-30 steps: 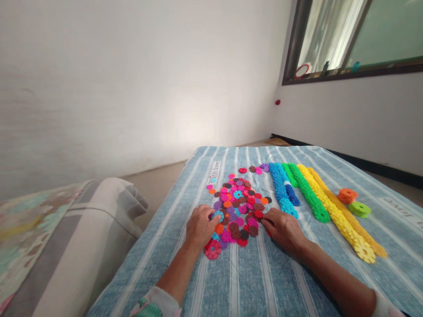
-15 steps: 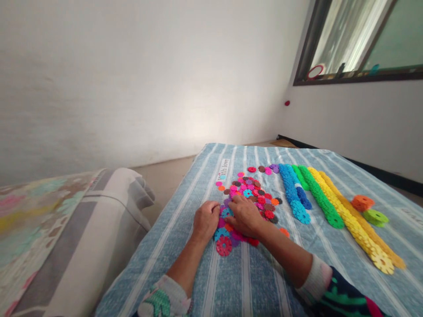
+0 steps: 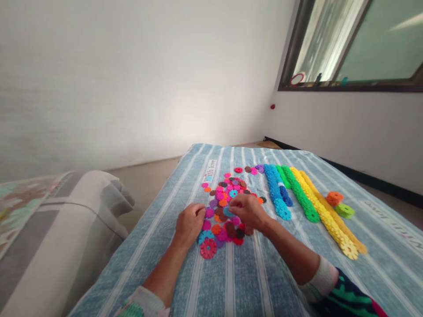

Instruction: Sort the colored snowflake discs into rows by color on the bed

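Observation:
A loose heap of plastic snowflake discs (image 3: 222, 235) in pink, red, orange, brown, purple and blue lies on the striped cloth. My right hand (image 3: 251, 212) is over its right part, thumb and fingers pinching a blue snowflake disc (image 3: 227, 211). At the left edge of the heap rests my left hand (image 3: 190, 223), fingers curled inward; what is under them, if anything, is hidden. A larger red disc (image 3: 208, 249) lies at the near end of the heap, close to the left wrist.
To the right are long overlapping rows of discs: blue (image 3: 273, 187), green (image 3: 300, 193) and yellow (image 3: 322, 211). Orange discs (image 3: 335, 198) and lime discs (image 3: 344, 211) lie beyond them. A grey-and-white covered padded edge (image 3: 76, 233) is at the left, across a gap.
My view has turned to the right. My right hand has shifted right over the heap, bringing the blue disc with it. My left hand stays by the heap's left edge.

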Available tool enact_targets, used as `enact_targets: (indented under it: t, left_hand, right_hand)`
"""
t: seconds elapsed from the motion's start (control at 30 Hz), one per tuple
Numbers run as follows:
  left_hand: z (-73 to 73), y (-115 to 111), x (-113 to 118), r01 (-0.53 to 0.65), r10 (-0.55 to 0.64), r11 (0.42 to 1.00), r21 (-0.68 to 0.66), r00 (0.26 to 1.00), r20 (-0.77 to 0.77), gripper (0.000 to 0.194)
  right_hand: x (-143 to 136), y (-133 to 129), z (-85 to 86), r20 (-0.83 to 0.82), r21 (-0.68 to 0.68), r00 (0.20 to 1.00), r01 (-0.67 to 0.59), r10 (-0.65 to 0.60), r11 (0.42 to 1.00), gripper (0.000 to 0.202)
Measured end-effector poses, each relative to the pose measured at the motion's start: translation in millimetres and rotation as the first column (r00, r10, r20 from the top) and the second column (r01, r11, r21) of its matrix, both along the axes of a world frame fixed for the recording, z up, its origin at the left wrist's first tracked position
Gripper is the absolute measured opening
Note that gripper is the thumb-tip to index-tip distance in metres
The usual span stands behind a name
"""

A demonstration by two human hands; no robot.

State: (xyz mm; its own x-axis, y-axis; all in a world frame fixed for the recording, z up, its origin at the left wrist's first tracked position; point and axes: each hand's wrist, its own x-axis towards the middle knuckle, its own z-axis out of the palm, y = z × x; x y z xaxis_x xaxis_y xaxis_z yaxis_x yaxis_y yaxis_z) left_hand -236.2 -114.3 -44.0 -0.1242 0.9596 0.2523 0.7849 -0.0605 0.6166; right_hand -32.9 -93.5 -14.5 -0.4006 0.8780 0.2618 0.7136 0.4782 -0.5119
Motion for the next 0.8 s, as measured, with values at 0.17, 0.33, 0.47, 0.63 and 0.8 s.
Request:
enact_targets:
  t: [0.17, 0.33, 0.47, 0.63, 0.8]
  left_hand:
    - [0.6, 4.9, -1.8, 0.0, 0.0, 1.0, 0.001, 0.999, -0.034, 0.03]
    - [-0.6, 8.5, -4.4, 0.003, -0.002, 1.0, 0.017, 0.998, -0.059, 0.03]
    - [-1.6, 10.1, -5.8, 0.004, -0.004, 1.0, 0.002, 0.998, -0.069, 0.032]
    - [0.5, 9.4, -5.0, 0.003, -0.004, 1.0, -0.022, 0.997, -0.078, 0.034]
    - [1.0, 7.8, -4.1, 0.009, -0.01, 1.0, -0.01, 0.997, -0.072, 0.031]
  right_hand:
    - [85.8, 8.8, 18.5, -0.056, 0.021, 0.982, 0.181, -0.18, 0.983, 0.013]
    - [153.3, 4.0, 19.5, -0.033, 0.011, 0.969, 0.246, -0.245, 0.969, 0.011]
    - [171.3, -1.5, 6.7, -0.008, -0.022, 0.972, 0.236, -0.236, 0.972, 0.01]
    - [170.0, -1.3, -9.4, 0.04, -0.035, 0.973, 0.229, -0.227, 0.973, 0.011]
    - [167.1, -2.0, -16.1, 0.109, 0.008, 0.958, 0.265, -0.264, 0.964, 0.011]
